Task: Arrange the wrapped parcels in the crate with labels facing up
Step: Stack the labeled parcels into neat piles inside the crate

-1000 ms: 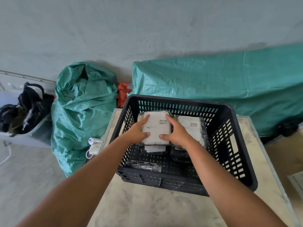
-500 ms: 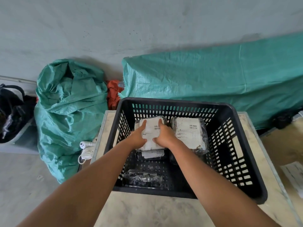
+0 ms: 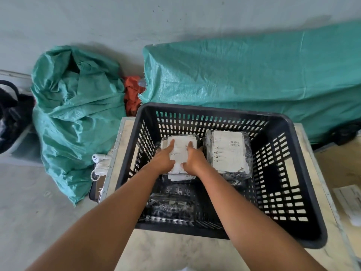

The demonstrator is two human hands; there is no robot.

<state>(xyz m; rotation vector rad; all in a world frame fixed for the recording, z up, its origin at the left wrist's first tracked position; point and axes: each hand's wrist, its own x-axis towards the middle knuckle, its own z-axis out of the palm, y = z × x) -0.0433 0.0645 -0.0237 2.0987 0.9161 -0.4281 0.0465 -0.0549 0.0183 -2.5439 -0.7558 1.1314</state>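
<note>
Left hand (image 3: 163, 162) and right hand (image 3: 194, 162) clamped on label-up parcel (image 3: 180, 148), 11 o'clock in black crate (image 3: 214, 110), second parcel (image 3: 227, 153) just beside, at its 3 o'clock

The left hand (image 3: 163, 160) and right hand (image 3: 193, 160) hold a label-up parcel (image 3: 180, 151) at the far left of the black crate (image 3: 214, 112). A 2nd parcel (image 3: 228, 153) lies just right of it, label up; a 3rd parcel (image 3: 170, 208), dark wrap showing, lies near-left.

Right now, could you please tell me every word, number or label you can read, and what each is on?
Nothing reads clearly.
Label on the right parcel: barcode and printed rows, too small to read.
Label on the left parcel, gripped by the left hand and right hand: print blurred.
Paper sheet beside the black crate: illegible.
</note>
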